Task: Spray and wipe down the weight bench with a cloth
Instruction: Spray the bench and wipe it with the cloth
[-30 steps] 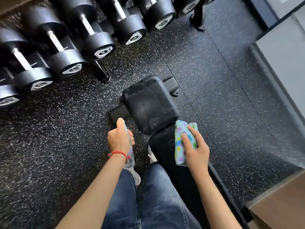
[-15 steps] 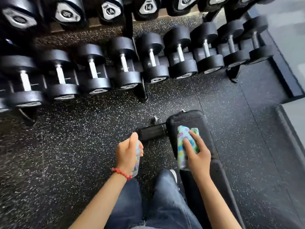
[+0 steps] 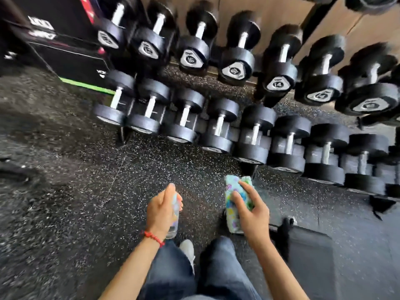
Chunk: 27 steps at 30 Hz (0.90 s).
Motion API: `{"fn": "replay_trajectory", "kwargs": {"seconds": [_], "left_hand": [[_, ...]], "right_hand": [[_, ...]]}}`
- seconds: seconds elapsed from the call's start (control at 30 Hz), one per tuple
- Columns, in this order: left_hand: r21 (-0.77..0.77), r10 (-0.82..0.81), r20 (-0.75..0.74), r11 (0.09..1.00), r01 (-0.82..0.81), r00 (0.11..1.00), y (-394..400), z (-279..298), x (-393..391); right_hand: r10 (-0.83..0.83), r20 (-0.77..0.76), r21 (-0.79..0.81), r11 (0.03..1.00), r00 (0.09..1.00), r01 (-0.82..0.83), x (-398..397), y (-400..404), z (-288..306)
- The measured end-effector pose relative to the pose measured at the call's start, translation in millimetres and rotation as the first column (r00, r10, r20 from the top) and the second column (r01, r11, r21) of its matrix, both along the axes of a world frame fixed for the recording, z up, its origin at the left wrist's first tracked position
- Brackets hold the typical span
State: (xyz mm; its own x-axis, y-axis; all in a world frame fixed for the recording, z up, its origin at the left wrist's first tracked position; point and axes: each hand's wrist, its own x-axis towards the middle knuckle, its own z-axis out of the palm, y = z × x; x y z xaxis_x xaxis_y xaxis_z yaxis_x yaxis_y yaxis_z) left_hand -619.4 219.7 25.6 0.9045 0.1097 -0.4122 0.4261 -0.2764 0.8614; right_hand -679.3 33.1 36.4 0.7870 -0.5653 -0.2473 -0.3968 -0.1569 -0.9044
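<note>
Looking down from my head, my left hand (image 3: 161, 210) has its fingers wrapped around the spray bottle (image 3: 175, 215), and my right hand (image 3: 252, 213) pinches the folded patterned cloth (image 3: 232, 204) above the speckled floor (image 3: 86, 191). The weight bench (image 3: 311, 256) lies low to my right, apart from the cloth, with dumbbells (image 3: 218, 128) racked ahead.

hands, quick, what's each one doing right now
Left hand: closed around the spray bottle.
Right hand: holding the patterned cloth, fingers spread over it.
</note>
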Motion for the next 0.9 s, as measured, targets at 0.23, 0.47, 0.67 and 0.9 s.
{"fn": "replay_trajectory", "kwargs": {"seconds": [0.23, 0.47, 0.67, 0.9], "left_hand": [[-0.091, 0.291, -0.061, 0.951, -0.296, 0.955, 52.1, 8.7, 35.0], [-0.014, 0.49, -0.014, 0.872, -0.49, 0.872, 89.6, 23.0, 81.9], [-0.037, 0.641, -0.029, 0.766, -0.642, 0.767, 119.3, 32.6, 143.8], [-0.088, 0.772, -0.054, 0.628, -0.773, 0.633, 155.1, 35.4, 176.1]], "right_hand": [[0.262, -0.015, 0.053, 0.964, 0.965, -0.261, 74.9, 46.3, 2.9], [0.515, 0.035, 0.015, 0.857, 0.857, -0.515, 160.9, 88.7, 7.8], [0.69, 0.041, 0.025, 0.722, 0.722, -0.691, 255.8, 124.0, 9.9], [0.767, 0.044, 0.056, 0.638, 0.641, -0.768, 312.4, 169.0, 8.8]]}}
